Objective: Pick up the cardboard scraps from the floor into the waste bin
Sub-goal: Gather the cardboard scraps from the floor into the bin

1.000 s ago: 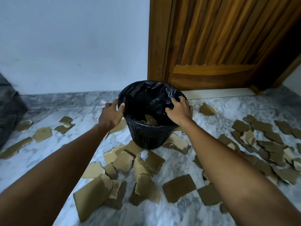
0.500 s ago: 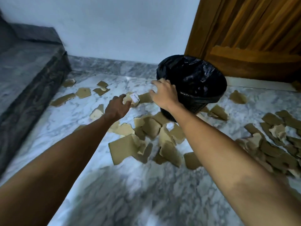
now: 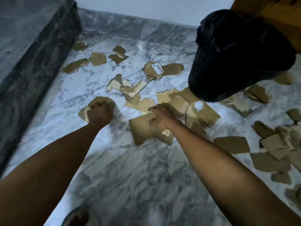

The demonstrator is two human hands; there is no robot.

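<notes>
Head view, looking down at both hands. The cardboard scraps lie scattered flat over the marble floor, thickest in a heap just left of the waste bin and in a second spread at the right edge of the picture; a few outliers lie near the dark stone step at far left. One scrap bearing a white printed label lies beyond the heap.

The left hand rests knuckles-up on a single rounded scrap, fingers curled over its near edge, apparently gripping it; the fingertips are hidden, so the closure cannot be confirmed. The right hand lies over a large squarish scrap, its thumb against the piece and its fingers reaching into the heap; whether they have closed on a piece cannot be told through the motion blur.

Handling, as judged: the scraps look light, fairly stiff and torn ragged at the edges, not fragile. Lying flush on smooth stone, they offer no gap beneath, so a raised or overlapping edge is the best place to take hold; a flat piece would likely need sliding or prising up at a corner. Several may be gathered at once, though stacked pieces could slip apart. The bin, lined with a black bag, stands close at the right, near the wooden door.
</notes>
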